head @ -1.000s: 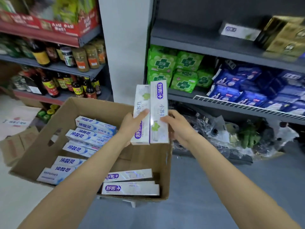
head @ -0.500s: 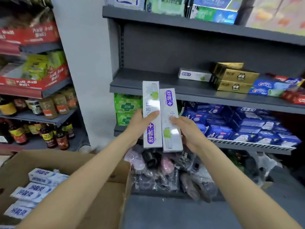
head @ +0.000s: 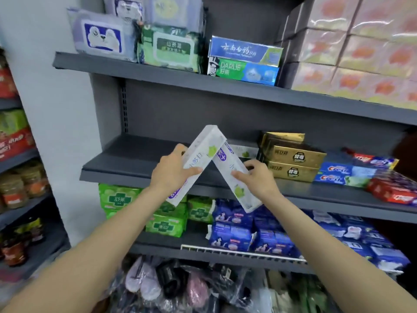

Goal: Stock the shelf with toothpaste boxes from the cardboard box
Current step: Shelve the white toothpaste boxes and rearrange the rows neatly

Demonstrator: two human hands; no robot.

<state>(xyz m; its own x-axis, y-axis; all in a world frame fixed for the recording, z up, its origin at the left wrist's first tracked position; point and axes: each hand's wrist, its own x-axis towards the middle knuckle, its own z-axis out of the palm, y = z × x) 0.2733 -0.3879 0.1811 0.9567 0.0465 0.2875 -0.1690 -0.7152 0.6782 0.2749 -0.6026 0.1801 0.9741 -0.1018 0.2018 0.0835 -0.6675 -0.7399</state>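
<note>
Holding one white toothpaste box each, the left hand (head: 170, 171) grips the left box (head: 198, 159) and the right hand (head: 259, 177) grips the right box (head: 234, 177). Tilted, their tops meet in front of the grey shelf (head: 126, 159). Gold boxes (head: 291, 159) sit to the right on it.

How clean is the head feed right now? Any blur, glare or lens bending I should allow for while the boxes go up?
Head view: the two white toothpaste boxes, one in the left hand and one in the right hand, read fairly sharp; the pink wrapped packs at top right are smeared and carry glare streaks; the dark grey shelf edge bows from wide-angle distortion; lighting is even, with no hard shadows.
</note>
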